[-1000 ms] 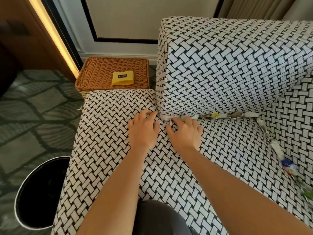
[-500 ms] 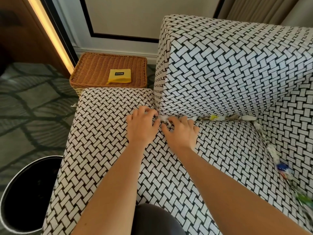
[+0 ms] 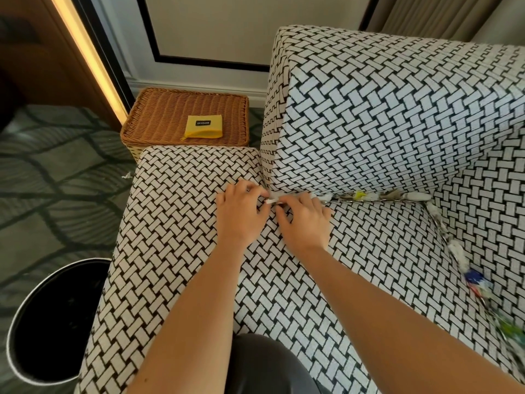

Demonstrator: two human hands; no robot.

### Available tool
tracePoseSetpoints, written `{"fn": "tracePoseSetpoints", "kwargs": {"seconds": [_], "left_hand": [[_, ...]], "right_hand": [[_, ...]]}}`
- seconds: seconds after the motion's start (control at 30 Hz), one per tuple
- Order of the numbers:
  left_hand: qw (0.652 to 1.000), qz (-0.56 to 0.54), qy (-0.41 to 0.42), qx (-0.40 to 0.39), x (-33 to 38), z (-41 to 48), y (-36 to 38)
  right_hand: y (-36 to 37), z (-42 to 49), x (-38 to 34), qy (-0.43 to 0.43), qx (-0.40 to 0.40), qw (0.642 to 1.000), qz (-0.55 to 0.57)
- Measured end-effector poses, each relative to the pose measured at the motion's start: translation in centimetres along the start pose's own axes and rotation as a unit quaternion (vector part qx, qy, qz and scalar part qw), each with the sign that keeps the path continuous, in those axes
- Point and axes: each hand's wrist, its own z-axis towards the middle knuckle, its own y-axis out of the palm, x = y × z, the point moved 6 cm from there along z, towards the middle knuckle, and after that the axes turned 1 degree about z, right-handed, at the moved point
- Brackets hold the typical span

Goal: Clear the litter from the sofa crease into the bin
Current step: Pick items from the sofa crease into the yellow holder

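Just left of centre, both hands meet at the left end of the sofa's [image 3: 184,223] back crease [image 3: 341,198]. The right hand [image 3: 305,220] has its grip closed, forefinger and thumb pinched on a white scrap [image 3: 271,201]. The left hand [image 3: 241,214] curls its fingers at the scrap's other end; whether its grip has hold of it cannot be told, since the fingertips hide the contact.

More litter [image 3: 369,196] lies wedged along the crease to the right, white with a yellow bit, half buried under the back cushion. Further litter runs down the side crease [image 3: 439,226] at the right of the frame. It blurs into blue and green smears near the edge, too soft to identify.

The bin [image 3: 56,308] stands at lower left, partly hidden behind the seat, its inside too dark to read. At upper left a wicker basket [image 3: 170,115] carries a yellow pouch [image 3: 203,125] whose label is illegible.
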Motion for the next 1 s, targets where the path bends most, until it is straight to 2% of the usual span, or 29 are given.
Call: {"fn": "tracePoseSetpoints", "kwargs": {"seconds": [0.27, 0.53, 0.67, 0.9, 1.0], "left_hand": [[1.0, -0.025, 0.005, 0.001, 0.0, -2.1, -0.4], [1.0, 0.007, -0.002, -0.023, 0.2, -1.9, 0.1], [1.0, -0.009, -0.02, -0.006, 0.1, -1.5, 0.0], [1.0, 0.002, 0.007, -0.01, 0.3, -0.4, 0.0], [0.998, 0.023, 0.043, -0.034, 0.7, -0.2, 0.2]], "right_hand": [[-0.2, -0.8, -0.3, -0.029, 0.026, 0.992, 0.117], [-0.1, -0.4, -0.5, -0.022, 0.019, 0.996, 0.081], [-0.2, -0.2, -0.5, 0.003, 0.043, 0.992, 0.117], [0.1, 0.1, -0.5, -0.004, 0.047, 0.994, 0.098], [0.3, 0.2, -0.5, -0.005, 0.049, 0.996, 0.077]]}}
